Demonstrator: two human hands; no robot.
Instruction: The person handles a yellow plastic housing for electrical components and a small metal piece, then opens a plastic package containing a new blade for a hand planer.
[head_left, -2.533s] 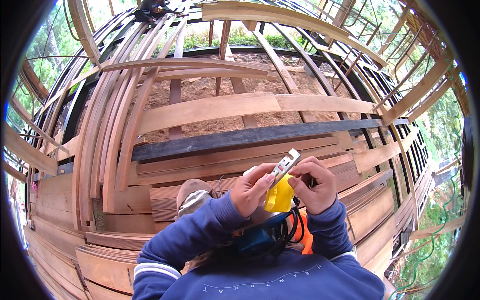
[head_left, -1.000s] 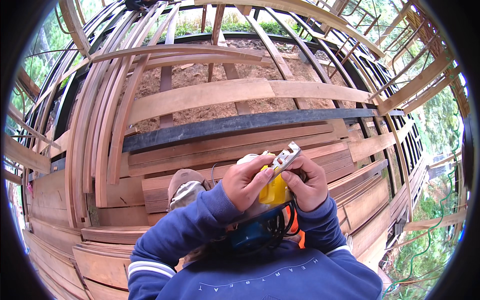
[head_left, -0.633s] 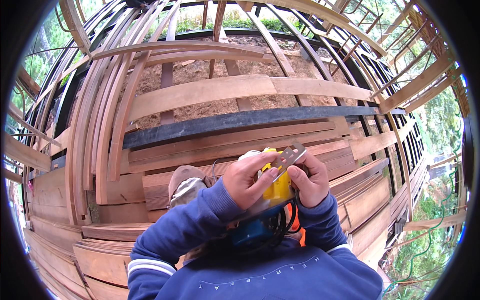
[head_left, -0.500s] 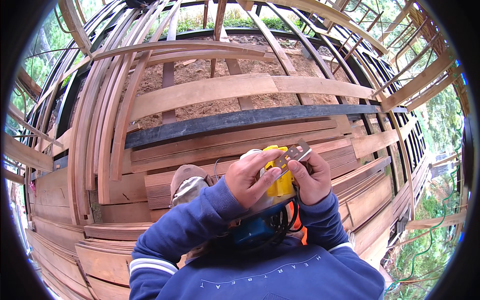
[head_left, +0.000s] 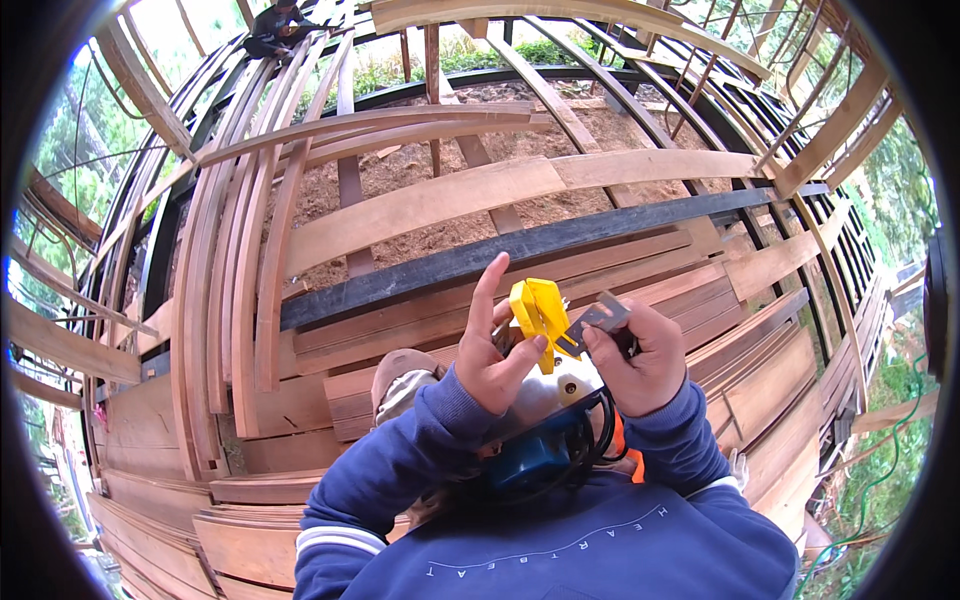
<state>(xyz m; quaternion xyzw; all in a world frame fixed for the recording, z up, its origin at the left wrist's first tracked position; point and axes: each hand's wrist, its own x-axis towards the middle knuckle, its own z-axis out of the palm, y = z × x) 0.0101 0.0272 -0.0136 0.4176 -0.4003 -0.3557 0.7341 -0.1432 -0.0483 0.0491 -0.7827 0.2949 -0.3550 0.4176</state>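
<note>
In front of my chest, my left hand (head_left: pixel 488 368) pinches a yellow plastic piece (head_left: pixel 538 312) with the thumb and curled fingers, while its index finger points up. My right hand (head_left: pixel 645 362) grips a flat grey metal plate (head_left: pixel 605 312) with slots and holes, thumb on its face. The plate's lower left tip lies close against the yellow piece; whether they touch I cannot tell. Below both hands a power tool with a blue body (head_left: pixel 535 450), pale top and black cord rests at my lap.
Stacked wooden boards (head_left: pixel 470 300) lie across a black beam frame (head_left: pixel 480 255). Long planks (head_left: pixel 235 260) run away at left over bare soil (head_left: pixel 390 215). A shoe (head_left: pixel 400 372) shows beside my left arm. At the far left another person (head_left: pixel 278 30) crouches.
The yellow piece has come up and away from under the plate. My left index finger has straightened and let go of the plate; the right hand keeps hold of it.
</note>
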